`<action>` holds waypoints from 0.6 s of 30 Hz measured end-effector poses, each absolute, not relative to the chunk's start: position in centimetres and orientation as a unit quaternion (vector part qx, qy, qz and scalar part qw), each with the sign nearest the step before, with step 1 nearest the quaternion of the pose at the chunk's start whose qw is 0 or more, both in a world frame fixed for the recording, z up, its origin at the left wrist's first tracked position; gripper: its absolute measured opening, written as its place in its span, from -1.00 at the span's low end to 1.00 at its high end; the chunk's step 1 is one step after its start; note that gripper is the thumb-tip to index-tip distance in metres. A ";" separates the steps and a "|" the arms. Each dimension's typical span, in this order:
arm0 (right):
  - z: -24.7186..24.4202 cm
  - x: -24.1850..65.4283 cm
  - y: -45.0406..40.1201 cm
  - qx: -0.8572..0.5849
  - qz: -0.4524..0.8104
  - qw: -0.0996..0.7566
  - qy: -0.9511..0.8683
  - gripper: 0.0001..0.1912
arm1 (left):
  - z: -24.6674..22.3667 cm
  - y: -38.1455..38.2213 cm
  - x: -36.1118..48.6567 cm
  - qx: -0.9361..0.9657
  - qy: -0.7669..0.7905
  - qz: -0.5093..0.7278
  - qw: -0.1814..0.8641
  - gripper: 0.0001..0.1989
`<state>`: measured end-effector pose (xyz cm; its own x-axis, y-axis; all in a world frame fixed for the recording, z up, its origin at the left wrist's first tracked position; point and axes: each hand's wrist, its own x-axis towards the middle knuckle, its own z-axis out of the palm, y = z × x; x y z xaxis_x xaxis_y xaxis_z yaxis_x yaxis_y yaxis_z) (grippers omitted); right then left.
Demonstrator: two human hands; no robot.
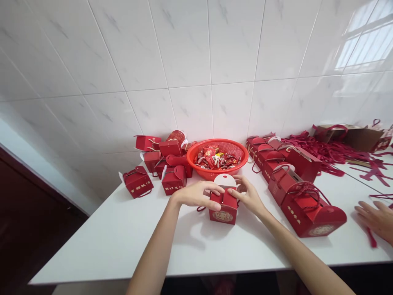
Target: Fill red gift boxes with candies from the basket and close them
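Observation:
A small red gift box [223, 216] with a round gold print stands upright on the table in front of me. Its white-lined rounded flap [225, 179] sticks up at the back, and a cord handle [201, 209] pokes out at the left. My left hand [199, 193] is bent over the left top edge, its thumb along the front. From the right, my right hand [248, 195] grips the box, thumb on the top panel and fingers curled around the far side. What is inside the box is hidden.
Behind it, a red plastic basket [188, 157] holds wrapped sweets [211, 153]. Several red boxes [139, 182] are grouped at the left, and rows of others [299, 209] stand at the right. Beyond lie dark red ribbons [325, 149] and a cardboard box [362, 139]. Another person's hand [376, 217] rests at far right.

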<state>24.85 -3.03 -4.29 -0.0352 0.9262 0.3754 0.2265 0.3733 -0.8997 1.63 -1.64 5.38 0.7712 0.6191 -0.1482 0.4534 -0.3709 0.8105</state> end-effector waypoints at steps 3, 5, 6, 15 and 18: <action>-4.1 24.9 -3.2 -0.422 0.339 0.523 -0.658 -0.53 | 3.3 -2.4 1.7 0.792 0.336 0.205 0.466 -0.45; -4.0 24.8 -3.4 -0.404 0.333 0.528 -0.669 -0.58 | 1.7 -2.5 2.3 0.760 0.356 0.333 0.429 -0.44; -4.0 24.8 -3.5 -0.394 0.330 0.528 -0.676 -0.60 | 0.9 -2.4 2.7 0.744 0.367 0.382 0.408 -0.37; -3.8 25.6 -3.5 -0.385 0.349 0.524 -0.674 -0.52 | -2.6 -1.3 4.0 0.706 0.363 0.383 0.472 -0.71; -4.3 26.0 -3.1 -0.418 0.375 0.538 -0.628 -0.44 | -3.0 -1.1 4.2 0.700 0.363 0.412 0.457 -0.75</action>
